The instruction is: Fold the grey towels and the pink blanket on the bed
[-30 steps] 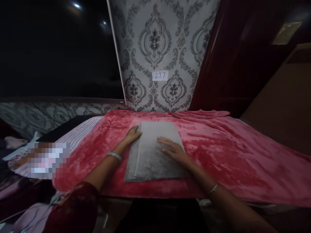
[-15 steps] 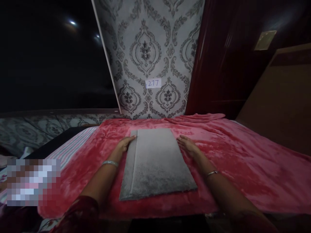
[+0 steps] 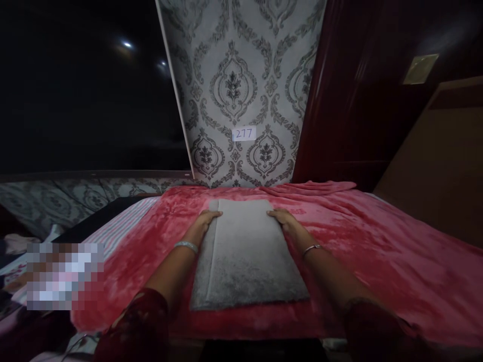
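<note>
A grey, short-piled plush mat (image 3: 252,251) lies flat on a red plush blanket (image 3: 347,241). It is roughly rectangular, with a crease or seam running along its left side. My left hand (image 3: 206,220) grips its far left edge, thumb on top and the other fingers mostly hidden at the side. On the far right edge, my right hand (image 3: 284,219) holds the mat in the same way, with its thumb over the top. Each wrist wears a bangle.
Patterned wallpaper with a paper label (image 3: 244,133) reading 277 rises behind the blanket. A large dark screen (image 3: 86,100) stands at left, a dark red panel (image 3: 350,100) and a brown board (image 3: 445,151) at right. Striped cloth (image 3: 128,221) shows beside the blanket.
My right hand has moved in from beside the mat and closed on its right edge. My left hand has taken a firmer hold on the left edge. The view has shifted slightly.
</note>
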`<state>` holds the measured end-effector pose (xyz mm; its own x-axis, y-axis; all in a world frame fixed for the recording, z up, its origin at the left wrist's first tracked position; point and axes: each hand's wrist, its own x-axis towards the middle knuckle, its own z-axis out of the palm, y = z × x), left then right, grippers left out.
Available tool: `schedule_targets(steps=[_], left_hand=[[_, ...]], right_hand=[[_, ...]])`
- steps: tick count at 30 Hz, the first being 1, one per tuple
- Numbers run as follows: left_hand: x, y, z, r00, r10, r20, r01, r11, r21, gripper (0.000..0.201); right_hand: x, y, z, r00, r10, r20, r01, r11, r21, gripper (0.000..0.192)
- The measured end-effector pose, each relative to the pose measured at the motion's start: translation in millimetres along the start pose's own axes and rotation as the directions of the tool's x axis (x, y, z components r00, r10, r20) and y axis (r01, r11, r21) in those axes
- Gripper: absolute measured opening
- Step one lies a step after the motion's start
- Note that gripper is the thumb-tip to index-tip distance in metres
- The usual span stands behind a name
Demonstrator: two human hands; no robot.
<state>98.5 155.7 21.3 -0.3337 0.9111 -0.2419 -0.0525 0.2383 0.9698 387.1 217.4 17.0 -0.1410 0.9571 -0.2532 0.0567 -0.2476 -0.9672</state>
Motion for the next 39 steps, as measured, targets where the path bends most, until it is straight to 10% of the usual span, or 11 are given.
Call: schedule_targets(steps=[10,12,15,18,22,25,29,34,39], left_hand=[[-49.1,107.8,-2.9,0.937,0.346,-0.050,-0.349,0.933,-0.091,0.042],[-58.5,140.6,-5.4,0.821,0.567,-0.069,-0.571,0.817,-0.079,0.044],[-79.4,173.8,-8.8,0.578,0.813,-0.075,-0.815,0.579,-0.003,0.042],[-105.5,159.7,-19.7,0.399,0.917,-0.007,-0.905,0.395,0.157,0.038],[-130.0,53.1,-54.7,0.308,0.857,0.412,-0.928,0.176,0.327,0.030],[-138.5,-37.5,-88.5,0.438,0.548,0.713,-0.885,0.125,0.448,0.031],[-142.3,-78.6,-107.1,0.569,0.497,0.655,-0.798,0.142,0.585,0.049],[-153.5,-54.4,-47.6,0.508,0.563,0.652,-0.812,0.062,0.580,0.046],[-184.4,-77.4,15.9,0.535,0.389,0.750,-0.807,-0.026,0.590,0.075]], right_hand=[[-39.2,-99.4,-18.0,0.950,-0.310,0.036,0.302,0.942,0.147,0.017],[-45.0,-130.7,-28.9,0.844,-0.535,-0.022,0.532,0.833,0.151,0.022],[-61.6,-156.8,-42.9,0.525,-0.847,-0.081,0.851,0.524,0.029,0.027],[-86.7,-130.9,-49.7,0.332,-0.941,-0.067,0.925,0.339,-0.170,0.026],[-114.8,-12.9,-58.1,0.257,-0.954,0.152,0.925,0.198,-0.323,0.011],[-126.3,79.6,-72.8,0.324,-0.817,0.477,0.924,0.165,-0.346,0.026],[-129.2,120.7,-91.6,0.412,-0.755,0.509,0.891,0.219,-0.396,0.041],[-124.2,77.4,-64.2,0.500,-0.712,0.493,0.832,0.236,-0.502,0.047],[-117.7,66.7,-13.7,0.558,-0.445,0.701,0.819,0.157,-0.552,0.055]])
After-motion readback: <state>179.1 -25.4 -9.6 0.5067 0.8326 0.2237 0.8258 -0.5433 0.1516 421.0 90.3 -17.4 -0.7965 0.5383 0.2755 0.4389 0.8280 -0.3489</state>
